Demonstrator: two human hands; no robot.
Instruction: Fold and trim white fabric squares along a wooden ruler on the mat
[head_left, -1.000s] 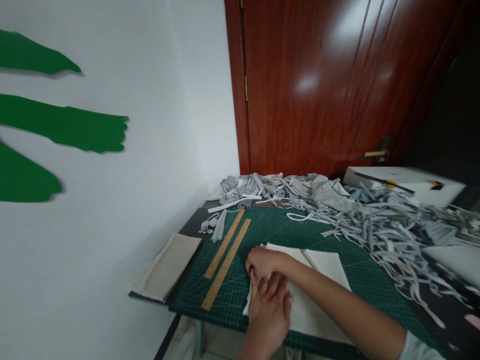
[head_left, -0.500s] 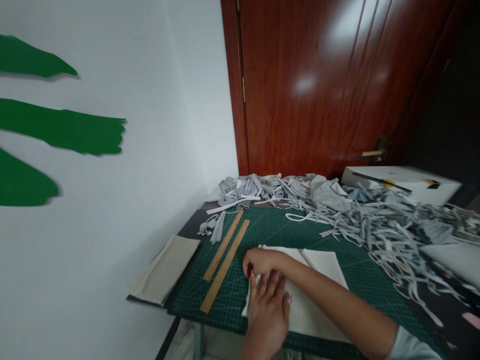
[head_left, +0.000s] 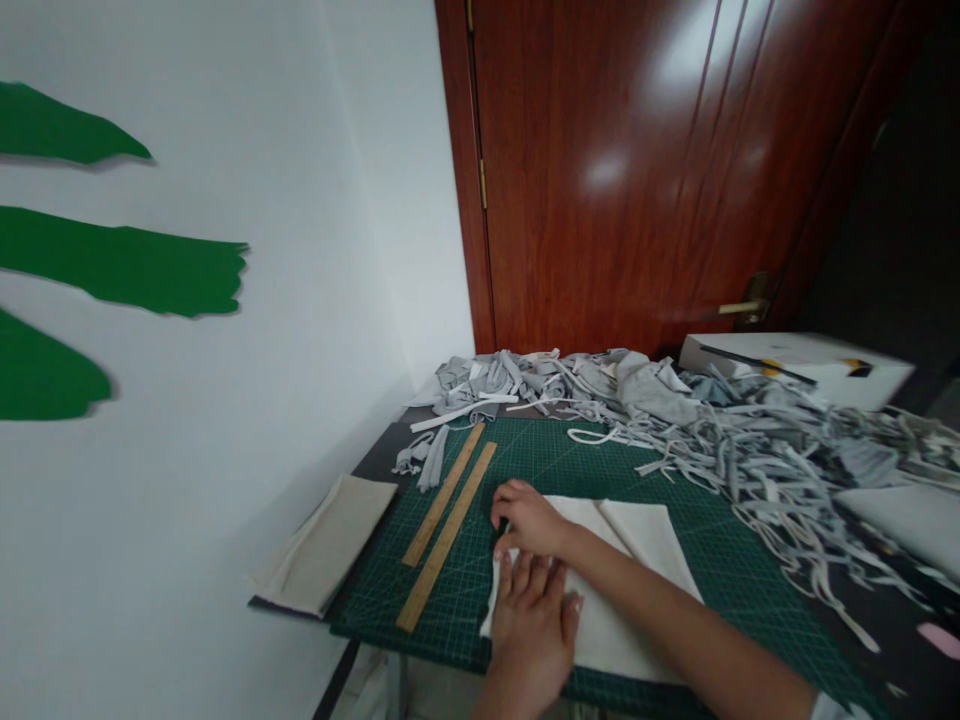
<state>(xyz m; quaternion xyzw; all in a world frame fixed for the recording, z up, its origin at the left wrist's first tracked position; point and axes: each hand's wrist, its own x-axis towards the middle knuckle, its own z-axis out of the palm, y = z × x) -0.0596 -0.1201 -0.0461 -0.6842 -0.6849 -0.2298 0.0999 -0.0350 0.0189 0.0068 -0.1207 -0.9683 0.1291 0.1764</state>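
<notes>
white cloth, right hand now less curled

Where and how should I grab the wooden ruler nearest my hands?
Probably take the ruler by its near end, from above, pinching across its long edges: it looks narrow, lies flat on the green mat, and that end points toward you.

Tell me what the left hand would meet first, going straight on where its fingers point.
The left hand would most likely meet the right hand, just ahead of it at the edge of the cream cloth; whether the two touch is unclear.
</notes>
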